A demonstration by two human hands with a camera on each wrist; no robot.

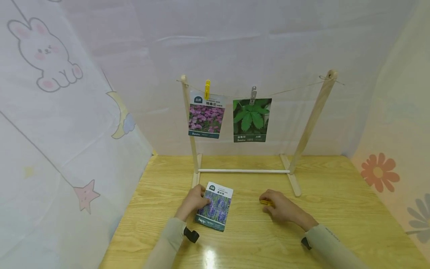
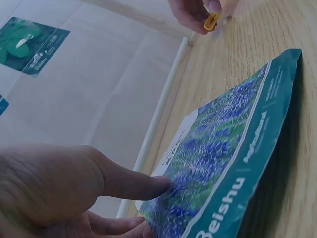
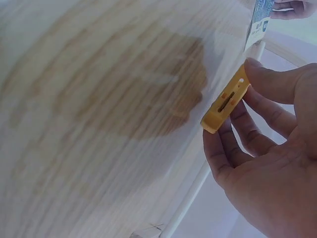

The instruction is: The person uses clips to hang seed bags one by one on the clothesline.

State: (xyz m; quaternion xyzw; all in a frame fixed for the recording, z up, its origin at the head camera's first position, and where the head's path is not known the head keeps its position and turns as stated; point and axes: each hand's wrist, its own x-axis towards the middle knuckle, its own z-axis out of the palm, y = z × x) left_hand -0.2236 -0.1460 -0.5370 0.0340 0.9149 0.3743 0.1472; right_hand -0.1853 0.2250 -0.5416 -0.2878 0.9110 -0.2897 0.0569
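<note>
A seed packet with purple lavender-like flowers (image 1: 216, 205) is pinched at its left edge by my left hand (image 1: 193, 201), thumb on the printed face. In the left wrist view the packet (image 2: 218, 144) slants over the wood, its teal bottom edge raised. My right hand (image 1: 282, 207) holds a yellow clothespin (image 3: 227, 101) between thumb and fingers, low over the table to the right of the packet. Behind the hands, a pink-flower packet (image 1: 205, 117) hangs from the string under another yellow clothespin (image 1: 207, 89). A green-leaf packet (image 1: 250, 121) hangs beside it from a grey clothespin (image 1: 253, 95).
A wooden stand with a left post (image 1: 194, 149) and a right post (image 1: 310, 119) carries the string (image 1: 289, 90). A white rod (image 1: 243, 171) joins its feet near the back of the wooden table (image 1: 248, 243). Printed cloth (image 1: 111, 45) surrounds the table's back and sides.
</note>
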